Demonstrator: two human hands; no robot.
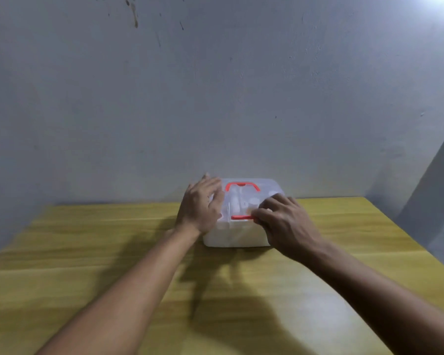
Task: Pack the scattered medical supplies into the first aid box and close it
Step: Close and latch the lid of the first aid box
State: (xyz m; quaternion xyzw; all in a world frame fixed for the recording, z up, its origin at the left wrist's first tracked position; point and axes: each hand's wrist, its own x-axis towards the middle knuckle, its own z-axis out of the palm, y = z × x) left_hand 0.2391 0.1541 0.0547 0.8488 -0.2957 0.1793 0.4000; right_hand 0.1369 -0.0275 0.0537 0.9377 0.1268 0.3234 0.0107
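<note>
A white, translucent first aid box (237,235) stands at the far middle of the table with its lid down. A red handle (242,186) lies flat on the lid, and a red latch (241,217) sits on the front edge. White supplies show faintly through the lid. My left hand (201,204) rests on the box's left side and lid, fingers spread. My right hand (283,220) lies on the right front of the lid, its fingertips pressing on the right end of the red latch. No loose supplies are visible on the table.
The yellow wooden table (113,265) runs from the near edge of view to a grey wall (215,85) right behind the box. The table's right edge slants down at the right, with a darker floor area beyond it.
</note>
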